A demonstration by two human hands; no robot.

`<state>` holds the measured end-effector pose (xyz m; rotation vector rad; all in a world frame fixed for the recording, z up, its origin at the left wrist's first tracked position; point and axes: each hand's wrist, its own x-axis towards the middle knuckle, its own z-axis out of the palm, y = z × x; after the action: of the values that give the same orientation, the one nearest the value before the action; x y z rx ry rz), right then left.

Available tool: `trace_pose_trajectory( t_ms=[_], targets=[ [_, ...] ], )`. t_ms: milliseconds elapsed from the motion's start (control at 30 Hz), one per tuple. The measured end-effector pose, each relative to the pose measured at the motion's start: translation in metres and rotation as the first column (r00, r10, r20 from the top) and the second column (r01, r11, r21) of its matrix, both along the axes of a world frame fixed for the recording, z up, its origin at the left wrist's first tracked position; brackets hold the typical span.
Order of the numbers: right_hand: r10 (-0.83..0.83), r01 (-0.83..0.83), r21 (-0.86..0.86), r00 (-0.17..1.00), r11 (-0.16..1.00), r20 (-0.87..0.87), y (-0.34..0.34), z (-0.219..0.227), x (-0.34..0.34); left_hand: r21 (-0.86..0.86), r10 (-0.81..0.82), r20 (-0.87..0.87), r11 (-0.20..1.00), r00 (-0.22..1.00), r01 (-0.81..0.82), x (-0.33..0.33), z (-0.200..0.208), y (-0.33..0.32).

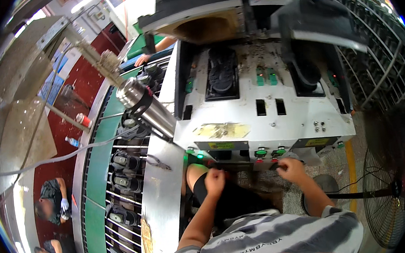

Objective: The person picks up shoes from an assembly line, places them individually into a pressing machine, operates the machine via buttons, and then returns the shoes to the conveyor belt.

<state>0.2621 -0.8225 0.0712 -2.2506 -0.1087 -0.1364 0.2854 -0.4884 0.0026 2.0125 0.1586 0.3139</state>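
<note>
Before me stands a white two-station press machine (259, 117). My left hand (215, 181) is curled into a fist above my lap, just below the machine's front edge; whatever it may hold is hidden. Close under the red and green push buttons (260, 153) is my right hand (289, 169), fingers bent in a pinch, their contents too small to make out. A dark shoe (221, 72) rests sole up on the left station's black pad. At the right station another dark shoe (307, 73) sits partly beneath a raised black lid (320, 27), which looks blurred.
Left of the machine, a roller conveyor (123, 213) carries several grey-black shoes (125, 182). Pliers (158, 162) lie on its metal ledge beside a steel flask (146, 107). A floor fan (391, 192) stands at right. Other people (53, 200) work at far left; another person's hand (142, 60) reaches in behind.
</note>
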Motion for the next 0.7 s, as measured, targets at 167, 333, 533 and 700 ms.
trace_pose_trajectory(
  t_ms=[167,333,533,700],
  targets=[
    [0.032,-0.106,0.141,0.894,0.984,0.447,0.122,0.058,0.091,-0.038,0.631,0.029,0.776,0.776,-0.630,-0.111,-0.046,0.171],
    [-0.239,0.132,0.243,0.838,0.961,0.490,0.154,0.089,0.305,0.097,0.862,0.097,0.489,0.497,-0.867,-0.231,-0.011,0.231],
    [-0.478,0.459,-0.163,0.872,0.873,-0.105,0.176,0.140,0.433,-0.139,0.978,-0.002,0.205,0.208,-0.969,-0.333,-0.024,0.237],
    [-0.441,0.375,-0.263,0.856,0.889,-0.269,0.211,0.151,0.418,-0.113,0.980,-0.070,0.177,0.186,-0.978,-0.331,-0.029,0.245]
  ],
)
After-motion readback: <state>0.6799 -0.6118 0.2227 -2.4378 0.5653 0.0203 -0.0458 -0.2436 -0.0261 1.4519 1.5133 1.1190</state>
